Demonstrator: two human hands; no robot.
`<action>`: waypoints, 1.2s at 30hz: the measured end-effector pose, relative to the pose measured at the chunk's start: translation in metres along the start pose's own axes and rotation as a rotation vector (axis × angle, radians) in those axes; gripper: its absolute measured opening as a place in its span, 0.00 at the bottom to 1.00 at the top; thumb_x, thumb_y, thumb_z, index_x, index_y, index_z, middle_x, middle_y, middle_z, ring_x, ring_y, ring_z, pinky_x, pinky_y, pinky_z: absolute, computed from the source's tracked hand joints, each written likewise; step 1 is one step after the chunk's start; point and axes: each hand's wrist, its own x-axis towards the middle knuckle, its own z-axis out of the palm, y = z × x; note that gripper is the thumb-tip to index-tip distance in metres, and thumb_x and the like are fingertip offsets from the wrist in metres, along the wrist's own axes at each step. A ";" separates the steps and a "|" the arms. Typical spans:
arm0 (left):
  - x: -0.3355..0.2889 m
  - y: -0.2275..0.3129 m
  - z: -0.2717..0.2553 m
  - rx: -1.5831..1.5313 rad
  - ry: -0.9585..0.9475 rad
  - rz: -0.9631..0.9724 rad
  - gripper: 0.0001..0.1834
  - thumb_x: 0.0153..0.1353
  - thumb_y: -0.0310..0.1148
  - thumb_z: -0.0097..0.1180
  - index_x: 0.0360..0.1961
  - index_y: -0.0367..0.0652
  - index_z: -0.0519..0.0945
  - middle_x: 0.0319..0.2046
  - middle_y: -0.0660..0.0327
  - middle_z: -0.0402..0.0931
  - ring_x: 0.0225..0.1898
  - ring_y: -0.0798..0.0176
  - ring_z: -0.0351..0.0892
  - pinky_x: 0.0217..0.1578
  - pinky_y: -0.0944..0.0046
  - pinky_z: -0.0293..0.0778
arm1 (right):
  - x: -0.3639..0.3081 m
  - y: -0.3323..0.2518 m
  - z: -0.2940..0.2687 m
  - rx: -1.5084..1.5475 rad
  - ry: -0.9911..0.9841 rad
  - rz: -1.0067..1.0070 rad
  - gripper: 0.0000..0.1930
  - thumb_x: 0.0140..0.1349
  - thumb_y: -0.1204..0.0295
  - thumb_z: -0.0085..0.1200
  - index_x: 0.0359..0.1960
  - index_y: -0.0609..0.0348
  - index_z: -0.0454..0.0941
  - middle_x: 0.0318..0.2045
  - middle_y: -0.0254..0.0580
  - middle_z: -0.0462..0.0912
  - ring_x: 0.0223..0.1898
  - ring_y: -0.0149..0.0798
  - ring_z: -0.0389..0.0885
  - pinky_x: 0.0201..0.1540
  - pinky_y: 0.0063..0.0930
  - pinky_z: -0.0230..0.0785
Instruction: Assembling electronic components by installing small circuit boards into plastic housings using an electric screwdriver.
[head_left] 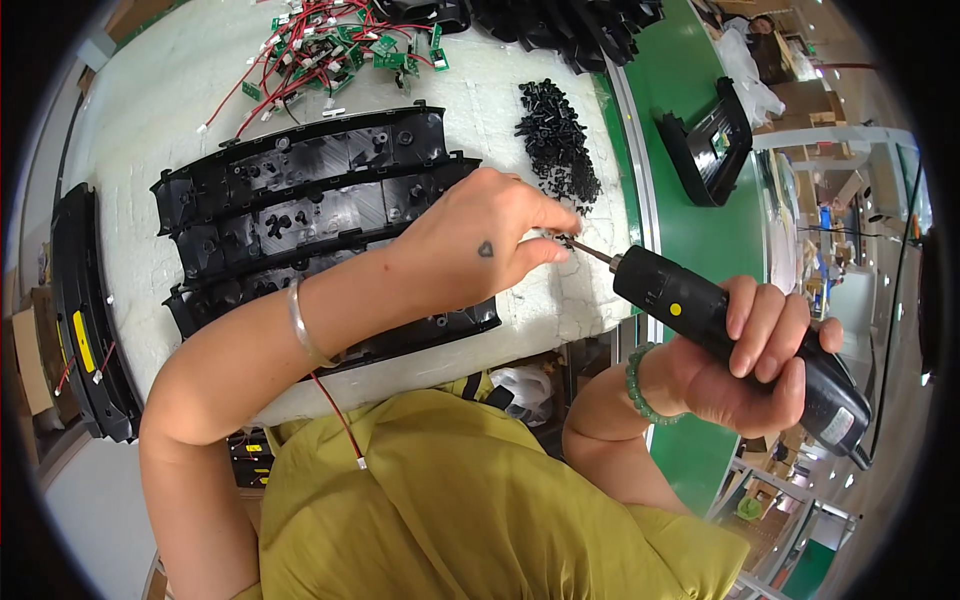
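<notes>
My right hand (750, 365) is wrapped round a black electric screwdriver (675, 292), its bit pointing left. My left hand (490, 235) reaches across to the bit's tip, thumb and forefinger pinched round a small dark screw (566, 240); the fingers partly hide it. Just beyond that hand lies a heap of black screws (555, 130) on the white foam surface (490, 110). Beneath and left of my left forearm, several long black plastic housings (300, 160) lie side by side, hollow side up. The arm covers part of the nearest ones.
A tangle of green circuit boards with red wires (330, 50) lies at the far side, beside black plastic parts (560, 25). A black frame (710, 145) rests on the green table (690, 235) at right. Another long black housing (90, 310) stands at the left edge.
</notes>
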 end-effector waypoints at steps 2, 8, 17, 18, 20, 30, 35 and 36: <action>0.004 0.000 -0.001 -0.095 -0.059 -0.054 0.09 0.52 0.30 0.62 0.34 0.39 0.83 0.27 0.54 0.81 0.28 0.54 0.77 0.30 0.62 0.72 | 0.001 -0.001 -0.001 0.014 -0.020 -0.005 0.17 0.55 0.72 0.47 0.48 0.53 0.65 0.17 0.27 0.66 0.17 0.25 0.66 0.26 0.23 0.60; -0.007 0.004 -0.011 0.066 0.054 -0.018 0.06 0.47 0.29 0.66 0.27 0.41 0.84 0.24 0.59 0.81 0.25 0.60 0.78 0.26 0.66 0.73 | 0.002 0.002 0.004 0.098 0.023 -0.042 0.18 0.54 0.72 0.50 0.47 0.54 0.65 0.17 0.28 0.67 0.16 0.25 0.66 0.26 0.22 0.62; -0.016 0.006 -0.014 0.094 0.173 0.085 0.07 0.44 0.26 0.67 0.27 0.41 0.82 0.21 0.61 0.79 0.23 0.61 0.76 0.24 0.65 0.71 | 0.002 0.010 0.023 0.067 -0.013 -0.016 0.18 0.53 0.72 0.51 0.46 0.54 0.64 0.17 0.27 0.69 0.16 0.25 0.69 0.25 0.21 0.62; -0.017 0.006 -0.015 0.094 0.176 0.084 0.07 0.44 0.26 0.67 0.27 0.41 0.82 0.21 0.61 0.79 0.23 0.61 0.76 0.24 0.65 0.71 | 0.003 0.010 0.022 0.097 -0.014 -0.018 0.18 0.53 0.73 0.51 0.47 0.54 0.64 0.17 0.27 0.69 0.16 0.25 0.69 0.25 0.21 0.62; -0.019 0.005 -0.015 0.032 0.195 0.116 0.07 0.45 0.26 0.67 0.28 0.41 0.82 0.20 0.61 0.78 0.23 0.61 0.76 0.24 0.66 0.71 | 0.003 0.010 0.023 0.109 -0.020 -0.008 0.18 0.53 0.73 0.51 0.47 0.55 0.64 0.17 0.27 0.69 0.17 0.25 0.69 0.25 0.20 0.62; -0.026 0.007 -0.026 0.062 0.167 0.206 0.11 0.48 0.26 0.64 0.36 0.44 0.83 0.21 0.62 0.77 0.24 0.62 0.74 0.26 0.65 0.70 | 0.006 0.009 0.026 0.189 -0.001 0.013 0.18 0.53 0.73 0.51 0.47 0.56 0.66 0.17 0.27 0.69 0.18 0.24 0.69 0.27 0.20 0.64; -0.031 0.008 -0.029 0.136 0.174 0.207 0.08 0.49 0.25 0.64 0.33 0.43 0.83 0.21 0.62 0.75 0.24 0.59 0.73 0.27 0.65 0.70 | 0.007 0.008 0.026 0.211 0.003 0.022 0.17 0.53 0.73 0.51 0.46 0.57 0.66 0.17 0.27 0.70 0.17 0.24 0.69 0.26 0.19 0.64; -0.032 0.007 -0.028 0.137 0.173 0.207 0.08 0.49 0.25 0.64 0.33 0.43 0.83 0.21 0.62 0.75 0.24 0.59 0.73 0.27 0.65 0.70 | 0.007 0.007 0.026 0.224 0.007 0.022 0.17 0.52 0.73 0.51 0.46 0.57 0.66 0.17 0.27 0.70 0.17 0.24 0.68 0.25 0.19 0.63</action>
